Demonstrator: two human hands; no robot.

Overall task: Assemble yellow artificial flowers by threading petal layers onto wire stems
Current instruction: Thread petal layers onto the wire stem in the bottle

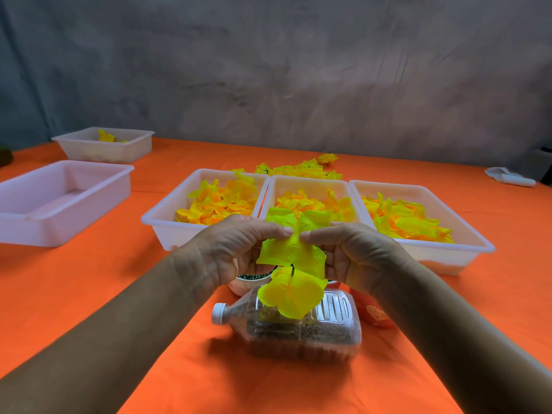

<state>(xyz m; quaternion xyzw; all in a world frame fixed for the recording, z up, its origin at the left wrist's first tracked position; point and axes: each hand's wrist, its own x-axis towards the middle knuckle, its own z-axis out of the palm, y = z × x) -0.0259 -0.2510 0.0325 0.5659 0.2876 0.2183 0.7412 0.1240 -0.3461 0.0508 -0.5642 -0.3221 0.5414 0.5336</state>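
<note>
While both thumbs meet at its centre hole, prob. to line it up w/ the wire stem [293, 268], left hand [239, 249] & right hand [351, 253] pinch a petal layer [291, 245] above a lower layer [291, 297] already threaded, over the bottle [301, 327]; stem tip & fingers hidden.

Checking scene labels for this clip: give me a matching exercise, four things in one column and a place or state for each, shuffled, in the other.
Things:
1. plastic bottle
2. near-left tray
3. petal layer
4. finished flowers

Places or states:
A. pinched between left hand and right hand
B. heaped on the orange cloth behind the three filled trays
C. lying on its side, white cap pointing left
D. holds no petals

Pairs: 1-C, 2-D, 3-A, 4-B
</note>
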